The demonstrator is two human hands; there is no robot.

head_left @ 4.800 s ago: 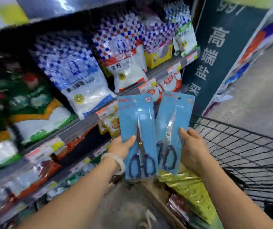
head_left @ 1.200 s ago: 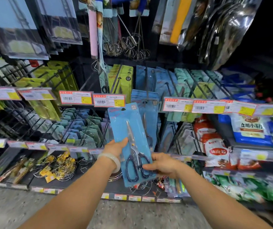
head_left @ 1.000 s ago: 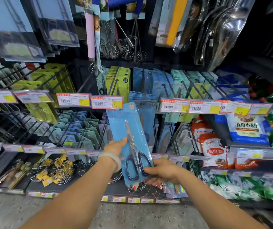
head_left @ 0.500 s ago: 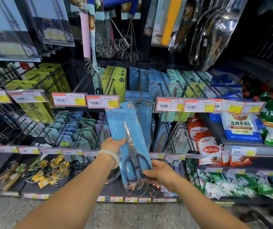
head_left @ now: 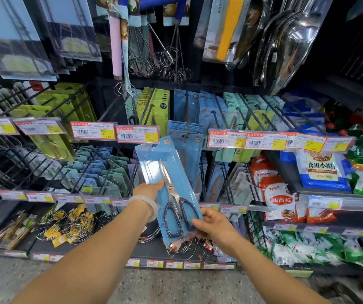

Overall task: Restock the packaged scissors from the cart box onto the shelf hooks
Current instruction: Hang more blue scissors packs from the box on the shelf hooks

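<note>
I hold a blue blister pack of scissors [head_left: 164, 170] upright and tilted left in front of the shelf. My left hand [head_left: 148, 189], with a pale bangle on the wrist, grips its left edge at mid-height, thumb on the front. My right hand [head_left: 213, 226] pinches the lower right corner by the dark handles. Just behind the pack's top, more blue scissor packs [head_left: 187, 137] hang on a black hook [head_left: 187, 113]. The pack's hang hole is below and left of the hook's tip. The cart box is out of view.
Red and yellow price tags [head_left: 137, 133] run along the hook rails. Green packs [head_left: 154, 106] hang left of the blue ones, teal packs [head_left: 237, 106] to the right. Whisks [head_left: 167, 62] and ladles [head_left: 290, 40] hang above. Bagged food [head_left: 321, 170] fills shelves at right. Speckled floor below.
I have turned from the cart to the hook shelf and stepped closer. The pack has stayed in both hands and tilted a little more leftward near the blue row.
</note>
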